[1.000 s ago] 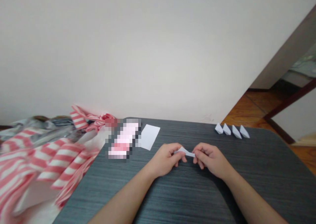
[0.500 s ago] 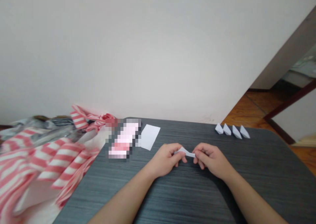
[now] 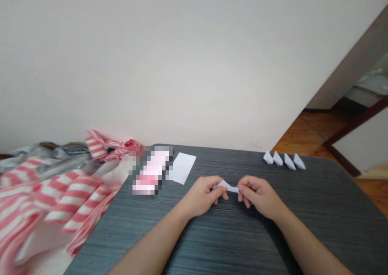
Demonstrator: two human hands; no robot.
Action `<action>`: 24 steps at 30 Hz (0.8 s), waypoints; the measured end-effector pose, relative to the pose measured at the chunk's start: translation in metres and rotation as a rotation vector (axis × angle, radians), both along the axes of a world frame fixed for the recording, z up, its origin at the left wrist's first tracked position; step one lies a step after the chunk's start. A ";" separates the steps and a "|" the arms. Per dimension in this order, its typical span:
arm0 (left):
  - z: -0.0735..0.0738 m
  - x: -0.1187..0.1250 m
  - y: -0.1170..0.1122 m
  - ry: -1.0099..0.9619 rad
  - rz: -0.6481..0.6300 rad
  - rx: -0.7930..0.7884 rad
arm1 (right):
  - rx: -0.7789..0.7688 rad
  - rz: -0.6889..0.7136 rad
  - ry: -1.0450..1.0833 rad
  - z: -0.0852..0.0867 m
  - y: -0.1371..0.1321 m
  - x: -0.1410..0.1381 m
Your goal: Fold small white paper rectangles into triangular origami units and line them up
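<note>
Head view: left hand (image 3: 202, 196) and right hand (image 3: 258, 197) pinch folded white paper (image 3: 226, 186).

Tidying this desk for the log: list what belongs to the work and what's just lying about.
Part of the work:
folded white paper, pinched by left hand and right hand
four folded paper pieces
blank paper sheet

Lying about:
red-and-white striped cloth
pixelated item, too blurred to name
</note>
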State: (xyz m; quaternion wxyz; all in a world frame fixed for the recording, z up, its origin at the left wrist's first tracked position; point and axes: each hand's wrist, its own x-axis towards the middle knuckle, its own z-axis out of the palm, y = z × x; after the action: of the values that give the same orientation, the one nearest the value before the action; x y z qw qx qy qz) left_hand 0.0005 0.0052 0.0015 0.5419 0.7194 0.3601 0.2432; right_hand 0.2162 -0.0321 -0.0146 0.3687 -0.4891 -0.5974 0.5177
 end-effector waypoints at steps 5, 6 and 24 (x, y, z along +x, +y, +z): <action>-0.004 0.001 -0.001 -0.037 0.009 -0.004 | 0.004 -0.027 -0.042 0.001 0.001 -0.002; -0.005 0.001 -0.001 -0.041 0.013 -0.002 | 0.003 -0.038 -0.050 0.001 0.001 -0.003; -0.006 0.000 0.000 0.050 -0.018 0.016 | -0.003 -0.085 -0.085 -0.001 0.003 -0.009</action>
State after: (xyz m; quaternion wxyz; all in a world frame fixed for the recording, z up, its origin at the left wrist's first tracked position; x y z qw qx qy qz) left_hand 0.0001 0.0047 -0.0044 0.5291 0.7328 0.3651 0.2230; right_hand 0.2072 -0.0289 -0.0156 0.3639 -0.5361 -0.5904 0.4812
